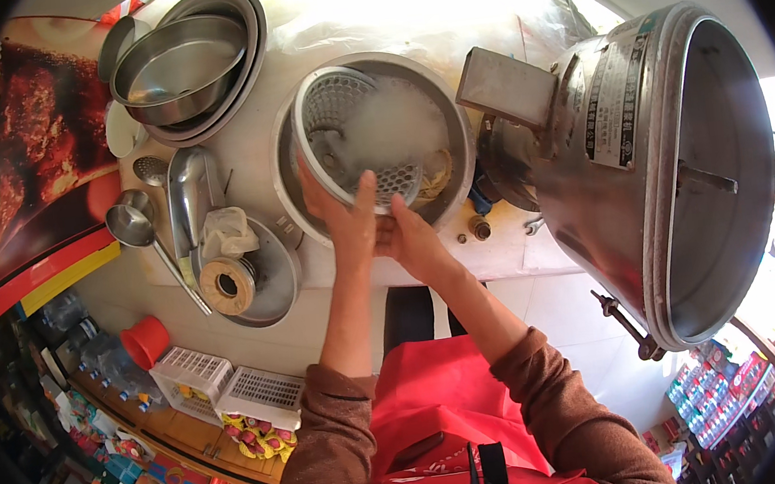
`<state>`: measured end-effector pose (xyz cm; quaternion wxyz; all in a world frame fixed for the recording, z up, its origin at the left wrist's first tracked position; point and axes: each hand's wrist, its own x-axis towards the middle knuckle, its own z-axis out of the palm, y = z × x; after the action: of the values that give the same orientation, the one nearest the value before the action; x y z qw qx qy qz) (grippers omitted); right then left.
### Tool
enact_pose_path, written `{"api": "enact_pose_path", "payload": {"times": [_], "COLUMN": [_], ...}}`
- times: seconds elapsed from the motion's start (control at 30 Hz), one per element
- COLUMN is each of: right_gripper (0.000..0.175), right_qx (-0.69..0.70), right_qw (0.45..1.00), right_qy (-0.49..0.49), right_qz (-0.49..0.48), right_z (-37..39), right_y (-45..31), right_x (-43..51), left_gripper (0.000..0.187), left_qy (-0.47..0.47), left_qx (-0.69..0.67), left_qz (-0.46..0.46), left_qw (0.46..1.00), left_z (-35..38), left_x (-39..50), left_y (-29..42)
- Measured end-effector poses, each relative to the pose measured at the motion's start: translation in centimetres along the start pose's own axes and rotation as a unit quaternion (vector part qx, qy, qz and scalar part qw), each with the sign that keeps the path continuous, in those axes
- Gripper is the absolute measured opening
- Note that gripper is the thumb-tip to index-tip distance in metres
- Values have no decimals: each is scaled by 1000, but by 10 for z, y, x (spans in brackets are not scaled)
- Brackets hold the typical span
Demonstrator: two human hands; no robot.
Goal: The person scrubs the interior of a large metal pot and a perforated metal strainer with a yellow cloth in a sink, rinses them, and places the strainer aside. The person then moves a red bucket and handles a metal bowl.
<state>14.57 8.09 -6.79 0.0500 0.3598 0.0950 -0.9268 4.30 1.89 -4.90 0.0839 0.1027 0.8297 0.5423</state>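
My left hand [342, 215] grips the near rim of a perforated metal strainer drum [327, 106], thumb at its edge. My right hand [419, 242] holds the same rim from the right, close beside the left. The drum is tilted inside a wide metal basin [465, 141], partly sunk in cloudy whitish water [410, 115]. A yellowish cloth [438, 174] lies in the water at the basin's right side. The fingers under the drum's rim are partly hidden.
A steel machine with an open drum [580, 115] stands right. Nested metal basins [180, 58], a ladle [130, 223], a metal chute [190, 188] and a metal lid [279, 289] with a ring-shaped part [226, 287] sit left. A wrench [534, 225] and small fittings [479, 226] lie near the table edge.
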Motion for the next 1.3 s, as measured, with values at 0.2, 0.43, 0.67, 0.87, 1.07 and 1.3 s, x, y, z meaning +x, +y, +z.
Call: {"api": "enact_pose_path", "payload": {"times": [0.2, 0.43, 0.67, 0.87, 1.07, 1.3], "right_gripper": [38, 45, 30, 36, 42, 27], "right_qx": [-800, -895, -756, -586, -543, -830], "right_qw": [510, 324, 585, 774, 731, 391], "right_qy": [76, 146, 141, 68, 41, 141], "right_qz": [-306, -269, -257, -228, -411, -372], "right_z": [-20, -18, -12, 18, 38, 4], "right_y": [9, 4, -52, -43, 1, -23], "right_x": [-8, 53, 26, -25, -5, 65], "left_gripper": [73, 68, 69, 69, 71, 65], "left_qy": [-18, -4, -24, -4, -26, -130], "left_qx": [-117, -67, 73, 22, -10, -27], "left_qz": [-117, -33, 106, 56, 12, -148], "left_qw": [986, 997, 991, 998, 1000, 980], "left_z": [-24, -44, -52, -26, -19, -43], "left_x": [37, 45, 43, 30, 36, 86], "left_y": [13, 58, 64, 44, 46, 47]}}
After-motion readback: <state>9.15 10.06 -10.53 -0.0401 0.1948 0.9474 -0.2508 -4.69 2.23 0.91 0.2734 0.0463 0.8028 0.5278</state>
